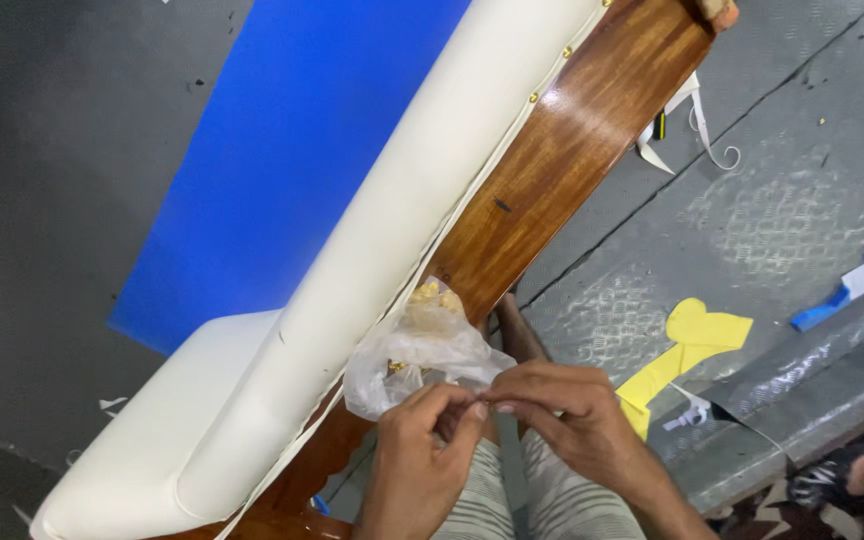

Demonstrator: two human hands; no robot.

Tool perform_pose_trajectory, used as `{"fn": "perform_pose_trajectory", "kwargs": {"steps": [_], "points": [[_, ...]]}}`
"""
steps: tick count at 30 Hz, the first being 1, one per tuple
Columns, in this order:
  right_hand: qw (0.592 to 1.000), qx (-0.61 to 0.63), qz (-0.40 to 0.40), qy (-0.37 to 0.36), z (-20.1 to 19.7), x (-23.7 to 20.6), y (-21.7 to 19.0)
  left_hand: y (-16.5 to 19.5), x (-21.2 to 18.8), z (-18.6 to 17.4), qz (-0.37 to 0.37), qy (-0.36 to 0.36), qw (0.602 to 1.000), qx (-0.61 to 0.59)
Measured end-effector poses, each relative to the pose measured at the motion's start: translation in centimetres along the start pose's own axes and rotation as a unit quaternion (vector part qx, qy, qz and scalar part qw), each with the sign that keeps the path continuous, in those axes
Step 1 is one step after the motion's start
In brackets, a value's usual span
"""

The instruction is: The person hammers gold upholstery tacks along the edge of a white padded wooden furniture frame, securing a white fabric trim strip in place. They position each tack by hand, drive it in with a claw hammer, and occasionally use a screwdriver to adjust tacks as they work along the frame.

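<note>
Beside the cream-padded wooden frame [552, 150], both hands [492, 420] pinch a limp, light plastic bag [422, 355] at its six-o'clock mouth.

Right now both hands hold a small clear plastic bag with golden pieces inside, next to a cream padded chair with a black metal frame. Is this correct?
Not quite: the frame is glossy brown wood, not black metal, as the head view shows. The rest holds: the left hand and right hand pinch the clear plastic bag with golden pieces, beside the cream padding.
</note>
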State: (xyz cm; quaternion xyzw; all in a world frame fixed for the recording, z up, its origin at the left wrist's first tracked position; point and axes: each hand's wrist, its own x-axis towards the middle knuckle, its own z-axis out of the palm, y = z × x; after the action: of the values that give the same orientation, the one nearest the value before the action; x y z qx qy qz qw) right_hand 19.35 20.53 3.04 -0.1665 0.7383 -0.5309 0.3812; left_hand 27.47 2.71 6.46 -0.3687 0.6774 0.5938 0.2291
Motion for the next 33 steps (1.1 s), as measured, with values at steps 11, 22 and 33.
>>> {"fn": "perform_pose_trajectory", "kwargs": {"steps": [11,22,33], "points": [[0.984,0.037,0.052,0.163,-5.8,0.5,5.3,5.1,6.9,5.2,0.127,0.050,0.991,0.007],[0.953,0.194,0.096,0.211,-6.8,6.1,8.0,3.8,19.4,6.9,0.304,0.309,0.808,0.399],[0.940,0.272,0.152,0.136,0.2,0.9,7.8,0.1,4.4,-4.0,0.035,0.218,0.938,0.267]]}}
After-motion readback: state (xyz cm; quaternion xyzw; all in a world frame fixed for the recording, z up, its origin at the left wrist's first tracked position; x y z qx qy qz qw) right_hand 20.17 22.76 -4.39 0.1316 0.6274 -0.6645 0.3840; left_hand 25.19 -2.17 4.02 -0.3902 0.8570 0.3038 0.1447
